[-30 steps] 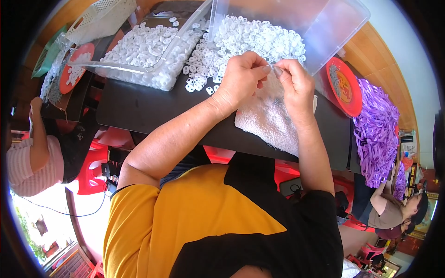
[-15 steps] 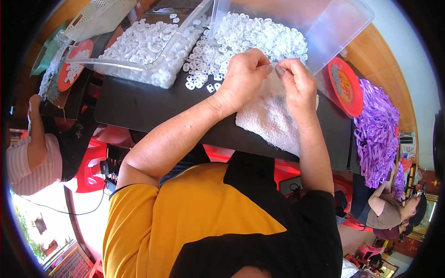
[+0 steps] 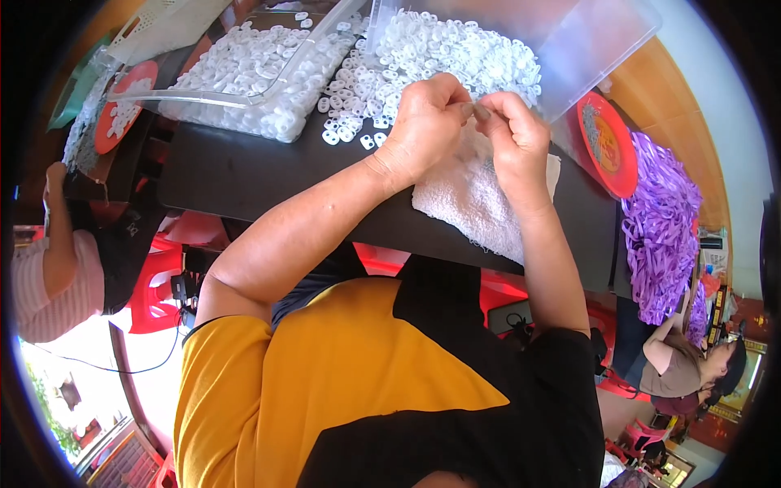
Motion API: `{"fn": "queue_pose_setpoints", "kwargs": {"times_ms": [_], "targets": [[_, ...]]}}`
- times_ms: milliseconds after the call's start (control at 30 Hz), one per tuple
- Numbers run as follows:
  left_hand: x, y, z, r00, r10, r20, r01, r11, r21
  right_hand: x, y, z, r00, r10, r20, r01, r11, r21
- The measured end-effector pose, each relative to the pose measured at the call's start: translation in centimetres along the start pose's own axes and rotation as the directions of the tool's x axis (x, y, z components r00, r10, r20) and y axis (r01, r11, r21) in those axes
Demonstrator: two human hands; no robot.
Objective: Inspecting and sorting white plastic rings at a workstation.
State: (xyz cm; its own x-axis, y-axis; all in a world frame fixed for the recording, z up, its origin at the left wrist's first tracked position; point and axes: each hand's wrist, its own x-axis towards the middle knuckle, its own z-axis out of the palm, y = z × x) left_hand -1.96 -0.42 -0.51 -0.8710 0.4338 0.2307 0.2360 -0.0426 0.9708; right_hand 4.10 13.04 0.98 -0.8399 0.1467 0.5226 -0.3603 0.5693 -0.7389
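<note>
Dark and smooth, the table carries a clear plastic tray of small white plastic rings at the left, then a loose heap of white rings spilling from a tipped clear bin. Left hand and right hand meet fingertip to fingertip over a nubbly white towel, pinched together on something too small to make out. Farther right sit a red plate and purple ribbons.
</note>
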Motion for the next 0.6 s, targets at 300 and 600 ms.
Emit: {"fn": "queue_pose_setpoints", "kwargs": {"times_ms": [300, 600], "targets": [[-0.3, -0.9, 1.3, 0.981, 0.133, 0.138, -0.147, 0.984, 0.101, 1.2, -0.3, -2.3, 0.97, 0.226, -0.09, -0.208, 0.962, 0.177], [-0.3, -1.7, 2.1, 0.97, 0.168, 0.174, -0.221, 0.91, 0.351, 9.9, 4.3, -2.5, 0.977, 0.177, 0.117, -0.066, 0.779, -0.623]]}}
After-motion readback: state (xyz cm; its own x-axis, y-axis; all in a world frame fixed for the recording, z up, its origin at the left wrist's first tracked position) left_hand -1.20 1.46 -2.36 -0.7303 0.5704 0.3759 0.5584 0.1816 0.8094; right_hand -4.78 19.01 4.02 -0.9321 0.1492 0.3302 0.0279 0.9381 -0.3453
